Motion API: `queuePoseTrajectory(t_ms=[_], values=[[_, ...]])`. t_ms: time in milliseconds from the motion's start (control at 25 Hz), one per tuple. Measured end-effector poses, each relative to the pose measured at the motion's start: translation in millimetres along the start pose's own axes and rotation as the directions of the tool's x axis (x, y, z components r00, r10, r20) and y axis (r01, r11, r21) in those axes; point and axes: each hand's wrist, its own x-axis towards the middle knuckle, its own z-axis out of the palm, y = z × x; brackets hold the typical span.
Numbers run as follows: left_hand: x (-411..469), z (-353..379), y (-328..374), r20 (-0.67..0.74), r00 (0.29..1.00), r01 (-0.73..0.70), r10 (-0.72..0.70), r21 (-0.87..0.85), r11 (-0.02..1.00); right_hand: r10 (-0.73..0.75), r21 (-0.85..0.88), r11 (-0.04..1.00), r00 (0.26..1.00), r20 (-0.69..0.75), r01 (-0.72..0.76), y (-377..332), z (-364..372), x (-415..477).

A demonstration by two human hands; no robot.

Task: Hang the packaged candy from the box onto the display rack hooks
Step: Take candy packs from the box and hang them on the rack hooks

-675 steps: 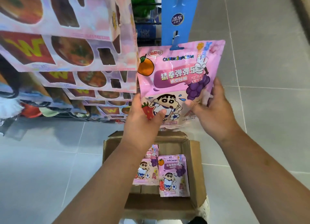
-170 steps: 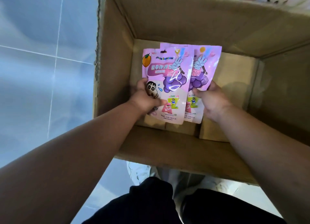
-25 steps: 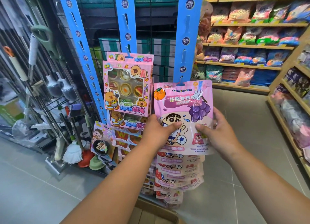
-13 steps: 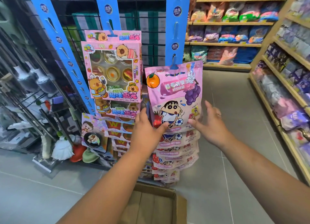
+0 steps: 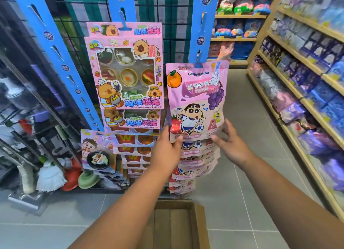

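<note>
We find the pink cartoon-printed plastic candy pouch (image 5: 197, 99) just above both grips, its header at the blue display-strip hook (image 5: 198, 62), the left grip (image 5: 165, 152) and right grip (image 5: 231, 146) each pinching a bottom corner, in our judgement to steady it flat while it seats.

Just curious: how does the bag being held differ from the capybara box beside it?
The candy bag is a soft, opaque pouch; the capybara box is stiff with a clear window. The left hand and right hand hold the bag's bottom corners; the box hangs untouched. Both are pink.
</note>
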Motion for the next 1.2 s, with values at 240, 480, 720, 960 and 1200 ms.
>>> queuePoseTrajectory(t_ms=[240,480,720,960,1200], values=[[0.3,1.6,-13.0,0.126,0.99,0.07,-0.067,-0.026,0.997,0.128,-0.042,0.99,0.988,-0.089,-0.133,15.0,-0.4,-15.8],[-2.8,20.8,-30.3,0.218,0.946,0.252,-0.24,-0.026,0.967,0.122,-0.124,0.985,0.992,-0.017,-0.123,25.6,-14.3,5.7],[-8.0,47.8,-25.1,0.18,0.91,0.39,-0.373,-0.066,0.919,0.156,-0.142,0.981,0.975,0.157,-0.134,51.7,-25.9,31.7],[-6.1,67.1,-15.0,0.124,0.901,0.43,-0.415,-0.13,0.894,0.148,-0.101,0.987,0.937,0.316,-0.122,79.2,-28.1,52.0],[-11.1,70.5,-11.4,0.052,0.899,0.437,-0.435,-0.182,0.881,0.119,-0.082,0.992,0.907,0.403,-0.094,100.0,-33.8,55.9]])
